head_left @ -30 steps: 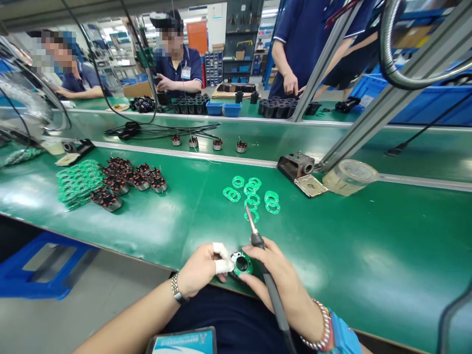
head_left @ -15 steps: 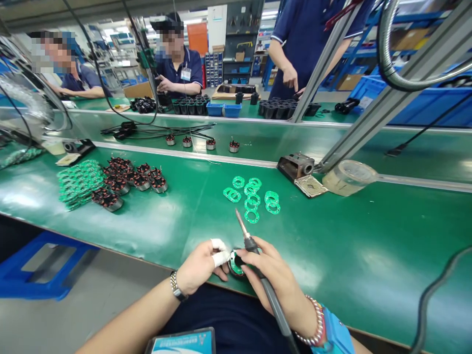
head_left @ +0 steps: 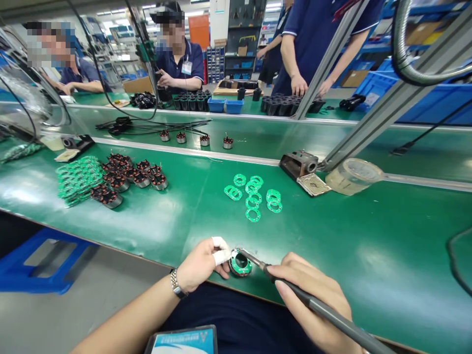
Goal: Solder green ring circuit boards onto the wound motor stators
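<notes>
My left hand (head_left: 206, 260), with white wraps on two fingers, grips a motor stator (head_left: 235, 273) at the table's front edge. On top of that stator sits a green ring-shaped circuit board (head_left: 245, 269). My right hand (head_left: 313, 290) is closed around the dark handle of a soldering iron (head_left: 324, 309). The iron points left, its tip at the board's upper edge near my left fingertips. Fine wire seems to show by the tip, too small to make out. Beyond my hands lie several loose green ring boards (head_left: 253, 215).
Wound stators (head_left: 142, 178) and stacked green boards (head_left: 79, 179) lie on the left. An iron stand (head_left: 298, 164) and a cloudy plastic tub (head_left: 354, 177) stand at the right back. Four-legged blue stool (head_left: 37, 260) below left. Co-workers (head_left: 180, 64) work across the bench.
My right hand has moved right and down, away from the board. The soldering iron has swung from pointing up and away to lying with its tip at the board. My left hand stays put.
</notes>
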A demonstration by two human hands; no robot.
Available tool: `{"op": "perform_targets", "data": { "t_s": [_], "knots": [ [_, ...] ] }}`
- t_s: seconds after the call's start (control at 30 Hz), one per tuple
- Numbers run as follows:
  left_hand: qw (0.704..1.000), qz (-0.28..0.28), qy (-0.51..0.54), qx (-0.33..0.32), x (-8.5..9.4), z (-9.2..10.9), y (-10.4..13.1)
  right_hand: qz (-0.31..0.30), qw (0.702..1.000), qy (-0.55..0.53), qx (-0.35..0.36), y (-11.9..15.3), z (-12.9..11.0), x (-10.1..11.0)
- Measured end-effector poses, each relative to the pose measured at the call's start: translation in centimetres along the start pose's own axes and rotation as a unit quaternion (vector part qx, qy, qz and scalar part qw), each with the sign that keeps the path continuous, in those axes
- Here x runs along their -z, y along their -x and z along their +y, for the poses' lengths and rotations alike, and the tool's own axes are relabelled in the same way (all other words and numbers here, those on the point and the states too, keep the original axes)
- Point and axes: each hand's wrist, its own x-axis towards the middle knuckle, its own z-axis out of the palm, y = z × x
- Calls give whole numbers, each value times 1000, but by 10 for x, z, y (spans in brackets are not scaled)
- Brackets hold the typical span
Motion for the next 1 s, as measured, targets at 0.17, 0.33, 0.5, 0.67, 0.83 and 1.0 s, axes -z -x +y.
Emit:
{"op": "perform_targets", "data": {
  "t_s": [0.17, 0.33, 0.5, 0.67, 0.83, 1.0],
  "knots": [
    [1000, -2, -1, 2, 1, 0, 0, -17, 1000, -4, -5, 1, 0, -2],
    [1000, 1, -1, 0, 0, -1, 0, -27, 1000, -3, 15, 1, 1, -3],
    [1000, 3, -2, -3, 1, 0, 0, -27, 999, 5, 27, -1, -1, 0],
    [1000, 4, 2, -3, 0, 1, 0, -2, 999, 30, 38, -1, 5, -2],
    [1000, -3, 12, -16, -1, -2, 0, -22, 996, 77, 32, 4, 20, -28],
    [997, -14, -54, -51, 5, -6, 4, -47, 996, 73, -4, 7, 25, -49]
  ]
}}
